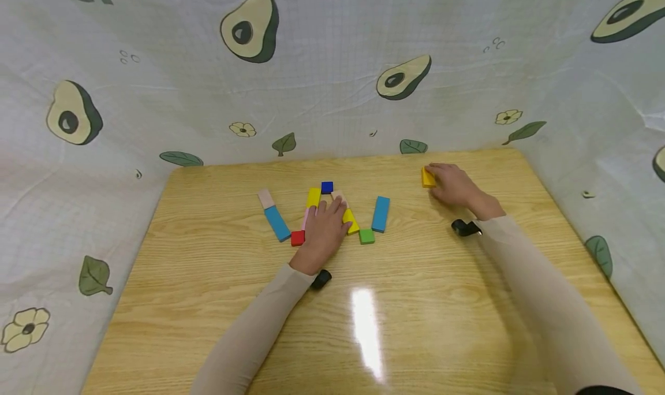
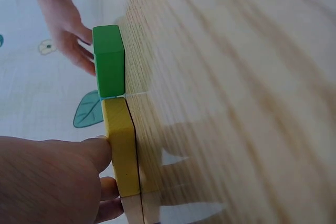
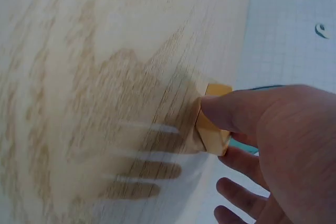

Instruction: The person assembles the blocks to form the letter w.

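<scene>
My left hand (image 1: 326, 224) lies over the middle of a zigzag of flat wooden blocks. Its thumb touches the side of a yellow block (image 2: 122, 148), and its fingers reach along a plain wood block (image 1: 339, 197). A pink block (image 1: 305, 218) is partly covered by this hand. Off to the right, my right hand (image 1: 457, 186) pinches an orange-yellow block (image 3: 214, 132) between thumb and fingers, at the table surface. A green block (image 1: 366, 236) sits at the yellow block's near end, with a blue block (image 1: 381, 214) just beyond it.
Left of the hands lie a red block (image 1: 298, 238), a light blue block (image 1: 277, 223) and a pale block (image 1: 266, 198). Another yellow block (image 1: 314, 197) and a dark blue block (image 1: 327, 187) are at the centre. A patterned cloth (image 1: 332, 112) hangs around the wooden table (image 1: 415, 314).
</scene>
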`<state>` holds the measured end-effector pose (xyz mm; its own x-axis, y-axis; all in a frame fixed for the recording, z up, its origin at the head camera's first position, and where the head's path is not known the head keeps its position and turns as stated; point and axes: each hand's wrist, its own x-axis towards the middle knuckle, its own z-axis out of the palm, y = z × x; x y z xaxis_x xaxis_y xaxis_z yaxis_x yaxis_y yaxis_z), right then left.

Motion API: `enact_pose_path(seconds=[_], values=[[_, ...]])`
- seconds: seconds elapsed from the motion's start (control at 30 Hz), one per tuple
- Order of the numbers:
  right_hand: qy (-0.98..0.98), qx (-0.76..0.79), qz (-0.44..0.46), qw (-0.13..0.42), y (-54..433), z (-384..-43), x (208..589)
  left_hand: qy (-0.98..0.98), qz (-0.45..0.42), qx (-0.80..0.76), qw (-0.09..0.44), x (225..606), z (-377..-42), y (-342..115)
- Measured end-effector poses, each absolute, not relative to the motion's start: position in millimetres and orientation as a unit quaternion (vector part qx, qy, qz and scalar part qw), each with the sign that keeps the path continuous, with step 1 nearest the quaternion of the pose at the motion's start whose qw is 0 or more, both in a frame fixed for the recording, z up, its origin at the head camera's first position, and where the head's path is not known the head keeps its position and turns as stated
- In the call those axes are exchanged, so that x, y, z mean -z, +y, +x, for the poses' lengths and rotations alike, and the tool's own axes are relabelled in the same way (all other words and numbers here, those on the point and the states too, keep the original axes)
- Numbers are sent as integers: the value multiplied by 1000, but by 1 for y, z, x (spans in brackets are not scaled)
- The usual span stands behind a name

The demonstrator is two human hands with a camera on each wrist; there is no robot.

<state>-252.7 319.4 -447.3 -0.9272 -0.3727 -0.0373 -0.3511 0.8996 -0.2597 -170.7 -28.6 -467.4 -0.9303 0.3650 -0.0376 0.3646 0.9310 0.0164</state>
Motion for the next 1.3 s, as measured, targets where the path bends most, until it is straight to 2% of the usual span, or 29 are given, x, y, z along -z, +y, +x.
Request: enact_pose_path(seconds=[0.3,0.83,1.3], values=[[973,141,-184,6,310,-252,451,982,189,-2,14,467,-171,-28],[966,145,-212,13,255,-244,450,982,190,-2,12,465,-170,-30],[962,142,-232,20,238,-251,456,982,187,-4,10,466,-169,-29]])
